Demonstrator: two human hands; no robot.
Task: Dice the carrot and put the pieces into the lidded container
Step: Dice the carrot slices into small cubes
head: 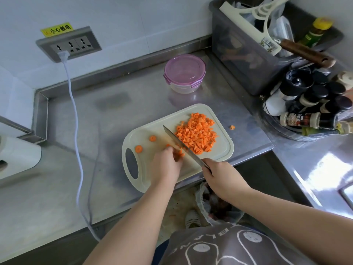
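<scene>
Small orange carrot cubes (196, 135) lay heaped just right of my left hand (165, 166), which pinched the remaining carrot bit (179, 154), while my right hand (219, 176) gripped the knife (178, 144).

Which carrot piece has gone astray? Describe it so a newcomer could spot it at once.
Find the cream cutting board on the steel counter, then look just past its right edge, toward the spice bottles. A single orange carrot piece lies there on bare steel. It is the only carrot off the board, apart from the diced pile and the two round slices.
</scene>
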